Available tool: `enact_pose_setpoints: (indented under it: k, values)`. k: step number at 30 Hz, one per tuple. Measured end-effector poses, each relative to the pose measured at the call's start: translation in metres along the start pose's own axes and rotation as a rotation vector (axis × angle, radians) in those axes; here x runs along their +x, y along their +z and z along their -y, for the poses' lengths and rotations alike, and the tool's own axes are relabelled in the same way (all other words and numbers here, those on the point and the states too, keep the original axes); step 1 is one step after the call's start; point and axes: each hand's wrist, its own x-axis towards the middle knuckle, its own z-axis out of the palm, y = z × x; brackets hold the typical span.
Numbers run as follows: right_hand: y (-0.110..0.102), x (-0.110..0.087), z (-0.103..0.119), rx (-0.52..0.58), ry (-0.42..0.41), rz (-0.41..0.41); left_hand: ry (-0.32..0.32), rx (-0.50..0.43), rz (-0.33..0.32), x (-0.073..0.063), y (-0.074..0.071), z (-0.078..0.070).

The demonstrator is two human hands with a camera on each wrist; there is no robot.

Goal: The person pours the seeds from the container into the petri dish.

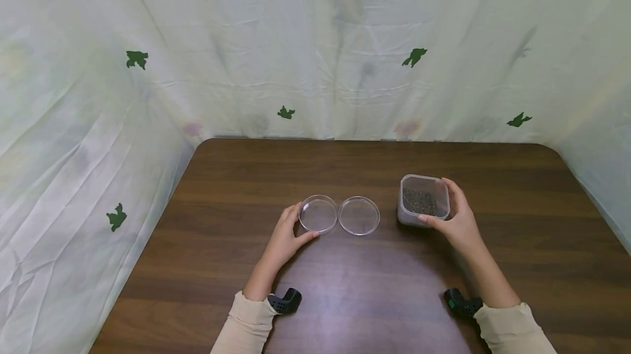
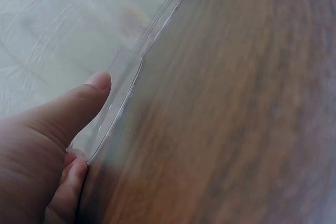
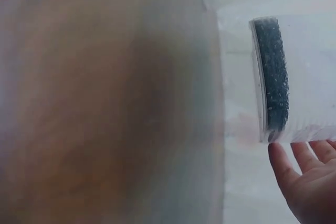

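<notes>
Two clear round petri dish halves lie side by side on the table, rims nearly meeting. My left hand (image 1: 285, 239) holds the left petri dish (image 1: 318, 215), thumb at its near rim and fingers along its left side. In the left wrist view the thumb (image 2: 86, 100) lies against the dish's clear wall. The other petri dish (image 1: 359, 216) sits just right of it. My right hand (image 1: 460, 225) grips a clear square plastic container (image 1: 402, 209), thumb in front and fingers behind. Dark granular material (image 3: 275, 77) covers its bottom. The right wrist view shows the container raised above the table.
The brown wooden table (image 1: 222, 288) has rounded far corners. A pale curtain (image 1: 315, 41) with green bird and leaf prints hangs behind it and along both sides. Black cameras are strapped to both wrists.
</notes>
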Motion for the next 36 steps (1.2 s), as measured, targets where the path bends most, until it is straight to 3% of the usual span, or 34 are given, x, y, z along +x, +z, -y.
enact_pose_setpoints:
  k: [12, 18, 24, 29, 36]
  values:
    - [0.017, 0.018, 0.034, 0.05, -0.058, 0.009, 0.006, 0.0, -0.003, 0.0, -0.001, -0.001]
    - [0.032, 0.022, 0.065, -0.002, -0.107, 0.016, 0.012, 0.003, -0.007, 0.0, 0.0, 0.0]
    - [0.044, 0.029, 0.082, -0.023, -0.141, 0.045, 0.02, 0.003, -0.005, 0.001, 0.0, 0.0]
    - [0.053, 0.036, 0.086, -0.028, -0.198, 0.063, 0.017, 0.0, -0.006, 0.0, 0.0, 0.0]
    - [0.07, 0.049, 0.061, -0.066, -0.242, 0.084, 0.003, -0.003, 0.002, 0.0, 0.0, -0.001]
